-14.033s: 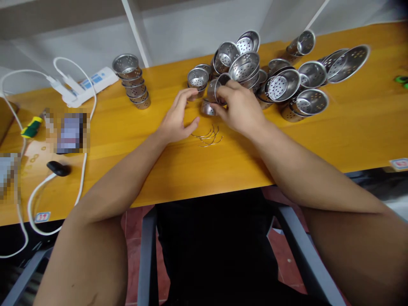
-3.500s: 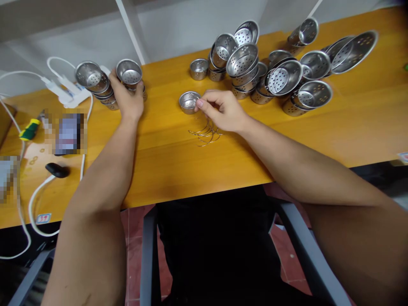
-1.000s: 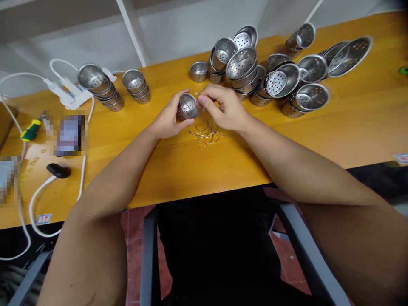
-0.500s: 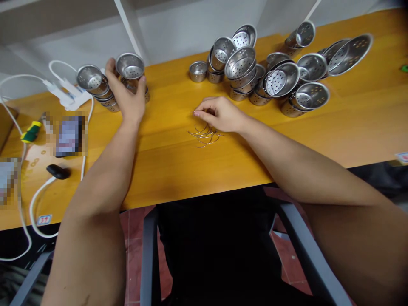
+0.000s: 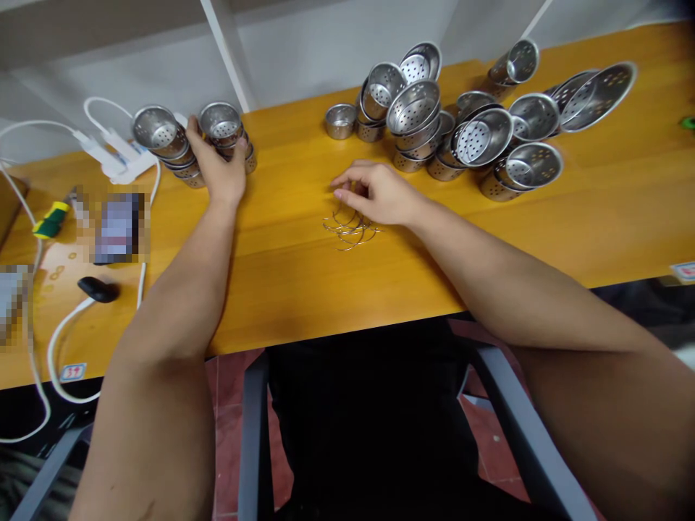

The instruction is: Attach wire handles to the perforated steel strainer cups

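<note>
My left hand [image 5: 220, 170] curls its fingers and thumb around the top perforated metal cup [image 5: 221, 124] of a stack at the left. Beside it, a second stack of perforated cups [image 5: 159, 134] leans a little. My right hand [image 5: 380, 194] hovers low over the table with thumb and forefinger brought together. Whatever lies between those fingertips is too fine to make out. Just below them is a small heap of thin curved metal wires [image 5: 352, 233].
Many metal strainer cups [image 5: 413, 108] stand stacked and tilted at the back right. A small cup [image 5: 341, 121] sits at their left. On the left are a power strip [image 5: 127, 161], white cables, a blurred phone [image 5: 116, 228], a yellow-green screwdriver handle [image 5: 51, 220] and a black object [image 5: 98, 289].
The cup in my left hand has come down onto its stack, and the hand has lowered slightly with it. My right hand has barely moved.
</note>
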`<state>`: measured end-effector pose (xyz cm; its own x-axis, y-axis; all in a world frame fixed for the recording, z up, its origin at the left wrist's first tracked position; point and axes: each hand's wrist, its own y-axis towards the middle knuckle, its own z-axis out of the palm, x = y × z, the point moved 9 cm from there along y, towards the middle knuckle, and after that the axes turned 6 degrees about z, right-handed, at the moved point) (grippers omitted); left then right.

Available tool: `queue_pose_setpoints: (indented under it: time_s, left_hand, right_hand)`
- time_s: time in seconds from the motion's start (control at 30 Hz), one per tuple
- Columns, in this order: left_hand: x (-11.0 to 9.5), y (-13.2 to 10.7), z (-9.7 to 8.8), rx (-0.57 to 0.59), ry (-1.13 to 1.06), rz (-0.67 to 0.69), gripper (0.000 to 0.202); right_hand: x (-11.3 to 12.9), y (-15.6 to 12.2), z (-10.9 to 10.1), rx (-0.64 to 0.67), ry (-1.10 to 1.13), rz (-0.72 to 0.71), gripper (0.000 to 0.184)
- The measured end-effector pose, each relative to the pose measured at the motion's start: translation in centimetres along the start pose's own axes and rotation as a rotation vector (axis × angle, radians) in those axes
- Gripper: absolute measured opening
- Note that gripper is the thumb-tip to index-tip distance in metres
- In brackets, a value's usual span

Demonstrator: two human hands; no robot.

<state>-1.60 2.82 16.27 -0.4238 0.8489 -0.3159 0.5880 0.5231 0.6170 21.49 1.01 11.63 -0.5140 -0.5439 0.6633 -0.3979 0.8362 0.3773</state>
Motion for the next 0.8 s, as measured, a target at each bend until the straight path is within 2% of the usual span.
queue_pose_setpoints:
  time_s: [0.07, 0.1, 0.17, 0.23, 0.3, 0.4, 0.47, 0.53, 0.63, 0.7, 0.8]
  left_hand:
    - [-2.7, 0.4, 0.1, 0.009, -0.040, 0.019, 0.080]
    - [-3.2, 0.6, 0.3, 0.015, -0.056, 0.032, 0.080]
    - [-2.8, 0.9, 0.8, 0.018, -0.071, 0.050, 0.078]
    - [-0.2, 1.2, 0.8, -0.036, -0.054, 0.037, 0.071]
    - [3.7, 1.1, -0.1, -0.187, -0.014, -0.032, 0.061]
    - [9.5, 0.0, -0.6, -0.266, 0.039, -0.194, 0.055]
    - [11.4, -1.0, -1.5, -0.359, 0.078, -0.257, 0.064]
    - [11.3, -1.6, -2.3, -0.453, 0.125, -0.239, 0.086]
    - [8.7, -1.4, -2.3, -0.513, 0.173, -0.102, 0.110]
    - [6.9, -0.8, -1.5, -0.499, 0.129, -0.010, 0.112]
    - [5.1, 0.0, -0.2, -0.415, 0.003, 0.062, 0.107]
  right_hand:
    - [0.8, -0.1, -1.6, -0.086, -0.052, -0.004, 0.046]
    - [1.1, -0.2, -2.7, -0.145, -0.084, 0.001, 0.048]
    - [1.3, -0.5, -5.5, -0.265, -0.165, 0.028, 0.050]
    - [1.0, -1.0, -8.1, -0.354, -0.254, 0.066, 0.052]
    - [0.2, -1.3, -10.0, -0.366, -0.318, 0.093, 0.055]
    - [-1.9, -1.5, -11.5, -0.343, -0.383, 0.169, 0.060]
    - [-3.5, -1.5, -11.9, -0.326, -0.439, 0.247, 0.062]
    - [-4.5, -1.4, -11.7, -0.310, -0.462, 0.270, 0.061]
    - [-4.6, -0.9, -11.2, -0.314, -0.419, 0.213, 0.057]
    - [-4.4, -0.7, -11.1, -0.335, -0.418, 0.215, 0.054]
    - [-3.5, -0.7, -11.6, -0.377, -0.402, 0.225, 0.049]
